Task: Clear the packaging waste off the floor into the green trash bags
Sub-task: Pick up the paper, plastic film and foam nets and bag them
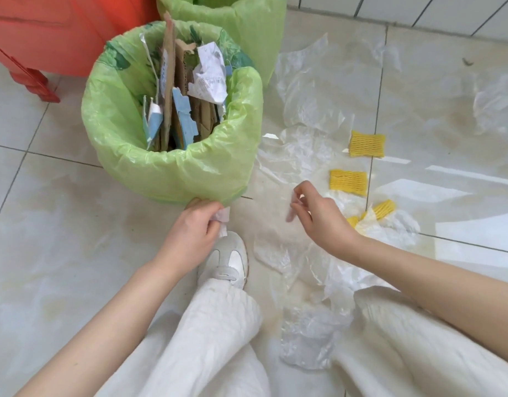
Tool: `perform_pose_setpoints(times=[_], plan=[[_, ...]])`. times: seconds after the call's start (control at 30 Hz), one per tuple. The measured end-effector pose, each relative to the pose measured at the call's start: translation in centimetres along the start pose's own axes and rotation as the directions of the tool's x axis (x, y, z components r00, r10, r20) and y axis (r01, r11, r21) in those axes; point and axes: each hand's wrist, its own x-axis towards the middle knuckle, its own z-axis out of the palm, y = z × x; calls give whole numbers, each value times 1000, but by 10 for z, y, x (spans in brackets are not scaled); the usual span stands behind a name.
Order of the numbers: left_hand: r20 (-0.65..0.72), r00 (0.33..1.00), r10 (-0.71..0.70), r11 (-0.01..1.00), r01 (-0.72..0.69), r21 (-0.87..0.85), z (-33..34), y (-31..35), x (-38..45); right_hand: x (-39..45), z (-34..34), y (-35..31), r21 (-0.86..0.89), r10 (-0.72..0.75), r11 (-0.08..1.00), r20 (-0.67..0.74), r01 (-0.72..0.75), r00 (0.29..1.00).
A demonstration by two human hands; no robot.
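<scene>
A bin lined with a green trash bag [126,130] stands in front of me, stuffed with torn cardboard and crumpled paper. A second green trash bag [255,27] stands behind it. My left hand [198,224] is closed on a small white scrap of paper just below the near bag's rim. To the right, my right hand [318,219] hovers over clear plastic film [298,156], fingers curled and apart, with nothing clearly held. Yellow foam net pieces [366,144] lie on the tiles further right, one of them [384,209] partly wrapped in white plastic.
A red plastic container [60,32] stands at the back left. A crumpled clear plastic bag [307,336] lies between my white-trousered legs, and my shoe [227,259] is below the left hand. More clear film [493,104] lies at the far right near the tiled wall.
</scene>
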Motion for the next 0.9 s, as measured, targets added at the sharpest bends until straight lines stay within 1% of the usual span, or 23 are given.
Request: perform_pose_setpoints(times=[0.1,0.17,0.23,0.3,0.33,0.37,0.4,0.47,0.5,0.57,0.63,0.67,0.7,0.73,0.8,0.9], plan=[[121,985,127,992,-122,-43,13,20,15,-12,-13,1,34,9,999,-53,-7,999],[230,950,212,977,-202,-66,26,34,21,-23,-17,6,21,-23,999,-57,24,998],[348,896,274,960,-278,-40,42,44,27,-39,-16,11,-36,-93,995,-14,92,996],[468,823,321,935,-354,-19,60,51,32,-58,-10,19,-162,-216,961,60,223,974],[520,787,334,925,-380,-18,69,54,33,-68,-5,24,-257,-290,915,124,313,949],[567,753,333,912,-410,8,78,55,33,-78,2,30,-351,-349,846,203,401,915],[621,724,300,898,-435,72,87,57,34,-87,9,37,-425,-391,767,284,481,875],[694,687,213,846,-485,220,101,60,33,-105,24,51,-489,-446,621,422,613,789],[704,682,198,814,-515,270,106,60,33,-112,31,59,-491,-463,561,482,667,744],[698,682,218,759,-568,318,113,60,34,-123,41,74,-501,-455,441,590,744,667],[686,690,233,727,-592,348,116,59,36,-128,50,86,-514,-410,330,677,792,611],[687,691,225,722,-591,358,118,58,37,-129,51,89,-529,-387,286,699,799,601],[688,693,215,727,-584,361,119,56,37,-127,54,90,-553,-385,249,697,795,605],[688,697,203,741,-569,357,119,55,38,-125,55,90,-578,-378,241,684,780,624],[681,709,183,795,-514,322,120,51,41,-122,57,88,-608,-384,275,641,745,665],[628,759,170,888,-394,236,119,42,46,-113,61,90,-648,-440,328,539,687,718]])
